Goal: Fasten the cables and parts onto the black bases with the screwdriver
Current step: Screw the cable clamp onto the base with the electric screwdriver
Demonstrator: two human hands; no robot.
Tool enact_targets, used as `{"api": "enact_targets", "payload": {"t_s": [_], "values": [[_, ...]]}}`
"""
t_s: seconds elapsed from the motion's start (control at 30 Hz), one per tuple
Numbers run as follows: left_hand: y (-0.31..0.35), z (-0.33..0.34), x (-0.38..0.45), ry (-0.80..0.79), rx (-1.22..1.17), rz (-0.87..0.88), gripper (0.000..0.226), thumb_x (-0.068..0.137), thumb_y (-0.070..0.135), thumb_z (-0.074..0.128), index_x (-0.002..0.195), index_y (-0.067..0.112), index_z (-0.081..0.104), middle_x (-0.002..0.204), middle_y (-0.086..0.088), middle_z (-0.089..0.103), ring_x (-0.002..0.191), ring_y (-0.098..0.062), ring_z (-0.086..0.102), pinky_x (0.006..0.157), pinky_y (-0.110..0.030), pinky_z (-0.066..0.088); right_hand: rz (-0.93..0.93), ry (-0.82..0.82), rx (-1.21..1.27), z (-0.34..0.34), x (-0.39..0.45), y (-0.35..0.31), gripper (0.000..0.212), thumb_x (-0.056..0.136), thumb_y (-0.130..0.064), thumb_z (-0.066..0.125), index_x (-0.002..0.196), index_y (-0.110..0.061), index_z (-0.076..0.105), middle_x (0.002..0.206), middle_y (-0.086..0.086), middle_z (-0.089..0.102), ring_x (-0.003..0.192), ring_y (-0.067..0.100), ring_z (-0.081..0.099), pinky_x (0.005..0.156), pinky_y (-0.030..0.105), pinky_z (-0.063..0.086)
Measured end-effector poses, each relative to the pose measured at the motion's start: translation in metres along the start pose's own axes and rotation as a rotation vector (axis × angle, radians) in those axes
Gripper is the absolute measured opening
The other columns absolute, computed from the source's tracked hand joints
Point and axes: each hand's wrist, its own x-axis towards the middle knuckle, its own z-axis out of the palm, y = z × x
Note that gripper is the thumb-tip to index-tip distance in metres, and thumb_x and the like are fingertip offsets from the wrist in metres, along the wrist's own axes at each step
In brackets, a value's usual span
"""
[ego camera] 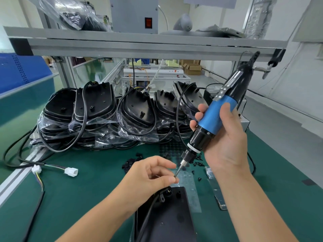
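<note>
Head view is showing a black base (166, 217) lying at the bottom centre of the frame on the green surface (87, 189), with a black cable (148, 208) running into its near-left corner. Just above it, my left hand (148, 175) is pinching something small at the screwdriver's bit tip; I cannot tell what it is. My right hand (225, 137) is wrapping its grip around the blue barrel of the electric screwdriver (216, 117), which is tilting from upper right down to the bit at centre. Loose black screws (197, 163) are lying scattered on the surface just behind the bit. A white connector (71, 171) is resting at the left. Farther back, a heap of black bases (104, 110) with looped cables is sitting in clear plastic across the middle.
</note>
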Motion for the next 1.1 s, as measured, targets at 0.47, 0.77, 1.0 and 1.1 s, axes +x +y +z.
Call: {"api": "enact_targets", "payload": {"t_s": [0.47, 0.77, 1.0, 1.1], "values": [[-0.004, -0.015, 0.0, 0.038, -0.166, -0.08, 0.012, 0.086, 0.008, 0.068, 0.092, 0.018, 0.071, 0.088, -0.012, 0.075, 0.076, -0.011, 0.063, 0.068, -0.018, 0.049, 0.005, -0.042, 0.001, 0.003, 0.005, -0.002, 0.041, 0.075, -0.036, 0.077, 0.097, -0.006, 0.059, 0.081, 0.004, 0.059, 0.079, 0.019, 0.06, 0.082, 0.044, 0.057], [-0.001, -0.017, -0.005, 0.023, -0.096, -0.017, 0.018, 0.083, 0.001, 0.071, 0.096, 0.014, 0.068, 0.088, -0.012, 0.075, 0.091, -0.016, 0.072, 0.074, -0.014, 0.05, -0.008, 0.021, -0.031, 0.011, 0.005, -0.006, 0.022, 0.083, -0.03, 0.068, 0.09, -0.012, 0.057, 0.078, 0.004, 0.067, 0.064, 0.016, 0.062, 0.068, 0.03, 0.055], [0.001, -0.012, -0.008, 0.057, -0.129, 0.02, 0.022, 0.082, 0.003, 0.073, 0.089, 0.024, 0.068, 0.084, -0.01, 0.074, 0.09, -0.018, 0.072, 0.075, -0.015, 0.05, -0.022, -0.168, -0.162, 0.008, 0.004, -0.017, 0.056, 0.075, -0.049, 0.077, 0.11, -0.01, 0.059, 0.083, 0.009, 0.072, 0.075, 0.024, 0.071, 0.078, 0.04, 0.057], [0.002, -0.007, -0.009, 0.016, -0.153, 0.03, 0.021, 0.077, 0.01, 0.072, 0.088, 0.027, 0.068, 0.082, -0.007, 0.073, 0.093, -0.022, 0.072, 0.075, -0.015, 0.05, -0.061, -0.222, -0.227, 0.012, 0.003, -0.017, 0.073, 0.064, -0.059, 0.078, 0.11, -0.009, 0.052, 0.073, 0.006, 0.071, 0.063, 0.022, 0.069, 0.068, 0.036, 0.056]]}}
